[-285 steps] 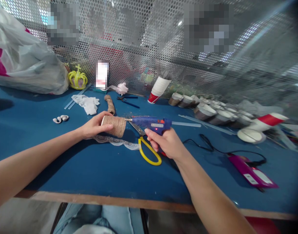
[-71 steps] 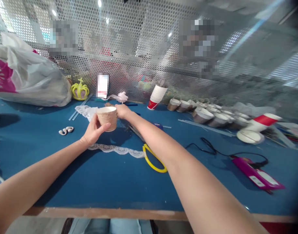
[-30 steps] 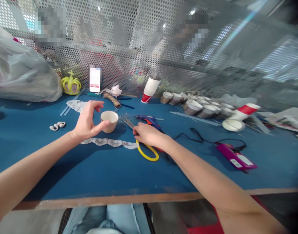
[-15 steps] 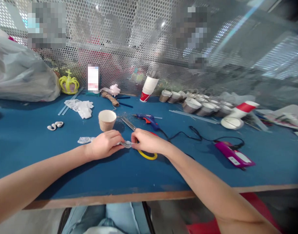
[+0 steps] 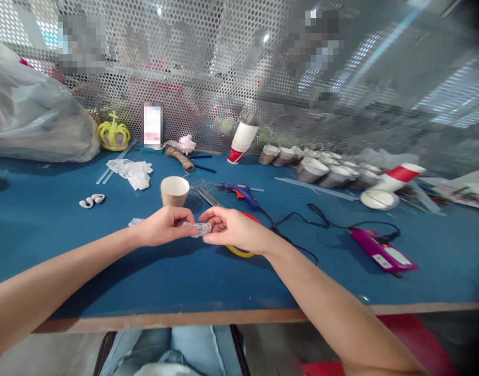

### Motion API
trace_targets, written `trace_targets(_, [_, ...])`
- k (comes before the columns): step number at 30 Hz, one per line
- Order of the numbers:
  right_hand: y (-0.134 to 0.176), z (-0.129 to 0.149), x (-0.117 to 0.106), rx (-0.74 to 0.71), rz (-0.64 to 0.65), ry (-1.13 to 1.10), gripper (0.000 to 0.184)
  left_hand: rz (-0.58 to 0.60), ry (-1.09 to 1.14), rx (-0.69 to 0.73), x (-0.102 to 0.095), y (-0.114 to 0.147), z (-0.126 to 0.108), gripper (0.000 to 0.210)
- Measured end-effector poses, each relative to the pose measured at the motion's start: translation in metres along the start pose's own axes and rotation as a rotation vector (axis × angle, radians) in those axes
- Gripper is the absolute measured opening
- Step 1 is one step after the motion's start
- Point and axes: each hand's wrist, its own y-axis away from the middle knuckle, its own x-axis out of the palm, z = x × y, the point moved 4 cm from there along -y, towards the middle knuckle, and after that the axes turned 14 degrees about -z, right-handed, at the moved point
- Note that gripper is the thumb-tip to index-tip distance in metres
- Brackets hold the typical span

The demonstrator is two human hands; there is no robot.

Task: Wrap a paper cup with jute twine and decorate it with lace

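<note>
A white lace strip (image 5: 201, 228) is pinched in my left hand (image 5: 163, 225), its thumb and fingers closed on it. The strip's other end lies between the curled fingers and thumb of my right hand (image 5: 235, 230). More white lace (image 5: 135, 222) shows on the table by my left wrist. Just behind my left hand stands a paper cup (image 5: 174, 189), upright, its lower part wrapped in a beige covering. Scissors (image 5: 240, 252) with yellow and red handles lie partly hidden under my right hand, blades pointing away.
Behind my right hand rests a blue glue gun (image 5: 242, 194), its black cable running toward a purple power strip (image 5: 382, 250). Stacked cups (image 5: 243, 138), several small wrapped cups (image 5: 312, 169), twine (image 5: 179, 157), crumpled white cloth (image 5: 132, 172), a yellow crown (image 5: 114, 134) and white earbuds (image 5: 92, 200) surround the blue table (image 5: 177, 282).
Both hands have risen slightly off the table with the lace strip. My right hand has turned, its fingers curling more loosely around the strip's end. The view has shifted slightly.
</note>
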Motion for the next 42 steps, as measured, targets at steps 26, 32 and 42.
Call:
trace_targets(26, [-0.039,0.023,0.021,-0.434,-0.485,0.316,0.006,-0.201,-0.562,0.207,-0.089,-0.010,0.001,0.026])
trace_targets(32, [-0.044,0.021,0.016,-0.544,-0.547,0.406,0.004,-0.211,-0.573,0.205,-0.087,-0.011,0.005,0.026])
trace_targets(42, [-0.045,0.021,0.018,-0.639,-0.561,0.433,0.008,-0.222,-0.571,0.202,-0.088,-0.011,0.006,0.025])
